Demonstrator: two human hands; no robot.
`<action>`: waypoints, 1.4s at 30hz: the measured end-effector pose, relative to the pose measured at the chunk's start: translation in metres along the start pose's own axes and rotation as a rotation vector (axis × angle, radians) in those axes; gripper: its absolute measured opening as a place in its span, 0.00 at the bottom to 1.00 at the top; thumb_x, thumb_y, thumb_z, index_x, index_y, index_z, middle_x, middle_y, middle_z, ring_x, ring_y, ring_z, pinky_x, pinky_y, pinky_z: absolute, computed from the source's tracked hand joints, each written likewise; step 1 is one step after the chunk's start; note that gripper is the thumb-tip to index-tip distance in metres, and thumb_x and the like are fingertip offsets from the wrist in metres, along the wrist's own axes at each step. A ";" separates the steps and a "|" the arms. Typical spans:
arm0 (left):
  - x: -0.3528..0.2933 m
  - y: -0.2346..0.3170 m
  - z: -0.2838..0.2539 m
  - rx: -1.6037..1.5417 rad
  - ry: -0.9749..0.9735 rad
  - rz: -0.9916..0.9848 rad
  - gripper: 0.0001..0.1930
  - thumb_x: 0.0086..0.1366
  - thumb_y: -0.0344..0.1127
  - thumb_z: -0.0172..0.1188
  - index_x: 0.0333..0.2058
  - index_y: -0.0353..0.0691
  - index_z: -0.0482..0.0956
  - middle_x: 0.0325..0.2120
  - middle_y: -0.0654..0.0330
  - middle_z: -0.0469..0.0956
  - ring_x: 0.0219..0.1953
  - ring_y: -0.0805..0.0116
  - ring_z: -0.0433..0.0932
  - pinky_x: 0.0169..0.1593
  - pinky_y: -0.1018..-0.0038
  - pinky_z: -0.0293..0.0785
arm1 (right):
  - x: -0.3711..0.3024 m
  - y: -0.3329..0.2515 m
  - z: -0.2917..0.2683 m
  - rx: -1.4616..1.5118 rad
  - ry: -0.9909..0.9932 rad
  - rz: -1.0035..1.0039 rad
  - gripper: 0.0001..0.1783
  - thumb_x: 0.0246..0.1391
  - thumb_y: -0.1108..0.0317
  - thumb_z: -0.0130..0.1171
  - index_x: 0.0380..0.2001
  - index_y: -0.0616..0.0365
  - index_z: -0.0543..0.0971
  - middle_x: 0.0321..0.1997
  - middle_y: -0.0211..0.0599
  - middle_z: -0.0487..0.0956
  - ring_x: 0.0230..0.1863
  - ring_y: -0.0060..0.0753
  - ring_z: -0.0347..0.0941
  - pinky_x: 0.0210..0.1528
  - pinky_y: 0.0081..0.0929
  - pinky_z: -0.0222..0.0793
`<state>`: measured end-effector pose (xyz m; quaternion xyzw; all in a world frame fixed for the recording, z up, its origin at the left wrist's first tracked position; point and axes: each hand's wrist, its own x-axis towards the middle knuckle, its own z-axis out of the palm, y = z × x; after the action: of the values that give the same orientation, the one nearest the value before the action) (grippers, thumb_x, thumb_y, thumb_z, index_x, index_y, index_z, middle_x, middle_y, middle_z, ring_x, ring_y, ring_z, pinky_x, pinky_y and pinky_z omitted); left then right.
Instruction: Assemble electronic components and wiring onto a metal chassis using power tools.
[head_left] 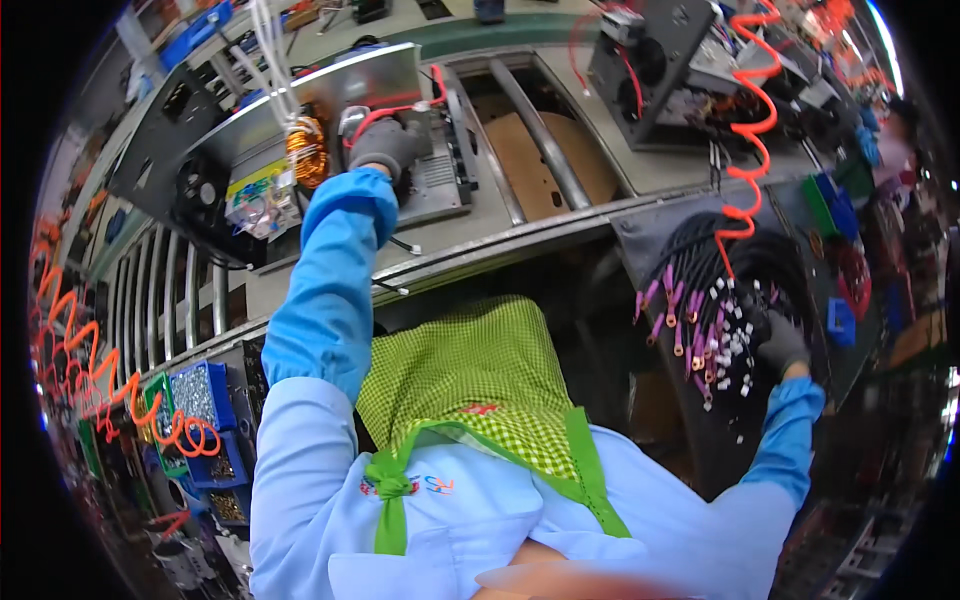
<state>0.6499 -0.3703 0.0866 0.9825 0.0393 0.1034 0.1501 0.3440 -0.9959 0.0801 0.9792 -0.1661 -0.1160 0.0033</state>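
My left hand, in a grey glove, reaches into an open metal equipment chassis. Its fingers are curled in beside a red cable and a small silvery part; what they hold, if anything, is hidden. Just left of it stands a copper-wound coil. Far to the right, my right hand, also gloved in grey, is at a heap of black cables with purple sleeves and copper lugs. White connectors lie by its fingers, which blend into the dark cables.
A metal roller conveyor runs under the chassis. Another open chassis stands at the far right, with an orange-red coiled hose hanging before it. Blue bins of small hardware are at the left. A blue bin is right of the cables.
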 end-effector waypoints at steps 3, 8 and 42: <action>-0.008 0.006 -0.015 0.005 -0.182 -0.085 0.30 0.64 0.56 0.45 0.50 0.34 0.74 0.48 0.44 0.74 0.52 0.48 0.72 0.57 0.61 0.64 | 0.025 0.027 0.045 0.275 0.207 -0.092 0.31 0.34 0.67 0.63 0.48 0.56 0.71 0.45 0.51 0.76 0.51 0.55 0.71 0.54 0.40 0.66; -0.014 0.011 -0.016 -0.067 -0.074 -0.019 0.29 0.63 0.56 0.44 0.48 0.36 0.76 0.48 0.43 0.74 0.52 0.47 0.71 0.57 0.61 0.65 | 0.020 -0.002 -0.010 0.281 0.312 -0.019 0.29 0.37 0.63 0.64 0.47 0.54 0.71 0.40 0.49 0.79 0.45 0.54 0.75 0.46 0.43 0.69; -0.005 -0.006 0.005 -0.007 -0.041 -0.085 0.37 0.65 0.64 0.37 0.32 0.33 0.82 0.31 0.46 0.80 0.39 0.49 0.78 0.49 0.62 0.69 | 0.147 -0.090 0.029 0.350 0.257 -0.150 0.25 0.47 0.55 0.58 0.51 0.46 0.72 0.48 0.60 0.71 0.43 0.64 0.71 0.48 0.47 0.67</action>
<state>0.6462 -0.3665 0.0788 0.9813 0.0774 0.0771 0.1586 0.5015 -0.9582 0.0150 0.9812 -0.1089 0.0403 -0.1543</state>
